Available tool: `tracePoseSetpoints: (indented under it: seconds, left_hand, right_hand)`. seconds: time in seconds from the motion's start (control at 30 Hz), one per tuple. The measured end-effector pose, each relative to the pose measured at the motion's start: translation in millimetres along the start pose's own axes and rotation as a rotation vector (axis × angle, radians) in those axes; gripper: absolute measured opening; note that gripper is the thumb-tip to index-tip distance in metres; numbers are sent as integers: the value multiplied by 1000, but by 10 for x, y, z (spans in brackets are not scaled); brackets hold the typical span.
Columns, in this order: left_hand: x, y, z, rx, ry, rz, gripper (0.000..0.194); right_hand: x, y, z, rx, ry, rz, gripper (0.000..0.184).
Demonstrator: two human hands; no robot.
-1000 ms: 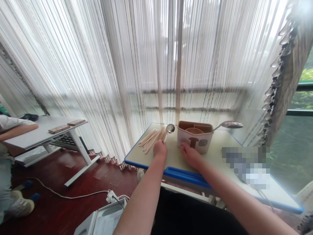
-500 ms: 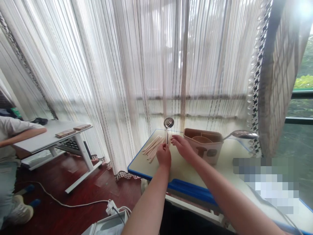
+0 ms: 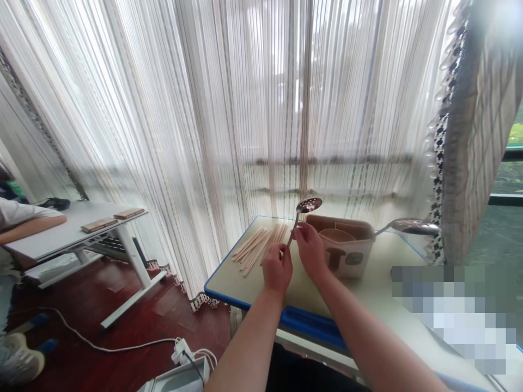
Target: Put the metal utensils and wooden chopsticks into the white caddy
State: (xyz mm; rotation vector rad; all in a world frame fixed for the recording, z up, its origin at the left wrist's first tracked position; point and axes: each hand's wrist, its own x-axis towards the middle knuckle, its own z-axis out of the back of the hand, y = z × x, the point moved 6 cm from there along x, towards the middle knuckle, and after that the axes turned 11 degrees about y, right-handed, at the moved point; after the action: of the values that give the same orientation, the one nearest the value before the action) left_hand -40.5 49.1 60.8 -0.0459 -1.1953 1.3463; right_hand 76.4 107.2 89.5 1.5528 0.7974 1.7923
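My left hand (image 3: 277,268) is closed round the lower end of a metal slotted spoon (image 3: 308,205), whose perforated bowl tilts up and to the right. My right hand (image 3: 310,249) pinches the spoon's handle higher up. Both hands hover over a beige desk with a blue rim (image 3: 253,304). Just right of my right hand stands a beige divided holder (image 3: 347,250). A bunch of wooden chopsticks (image 3: 255,247) lies on the desk to the left of my hands.
A metal ladle (image 3: 406,225) juts out from behind the holder at the right. Sheer striped curtains hang behind the desk. At the left stands a white table (image 3: 69,228) with another person's arm on it. A cable and power strip (image 3: 182,351) lie on the red floor.
The slotted spoon was lifted off the desk by my left hand and has tilted to the right toward the holder. My right hand came from the holder's front to grip the handle.
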Motion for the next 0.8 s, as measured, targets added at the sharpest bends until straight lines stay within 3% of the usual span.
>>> tracePoseSetpoints:
  seconds: [0.23,0.33,0.57,0.8]
  left_hand:
    - [-42,-59,15,37,-25,-101,18]
    - [-27,-36,-33,-13,23,-86,20]
    - [20,-7,-198,-400,268,-21,34]
    - [34,20,-285,-689,354,62,35]
  right_hand:
    - [-69,108,20,25,23,73,28]
    - [-49,80,33,55,24,67,25]
    - [-29,106,62,151,49,80,18]
    - [-21,149,92,239,37,50,15]
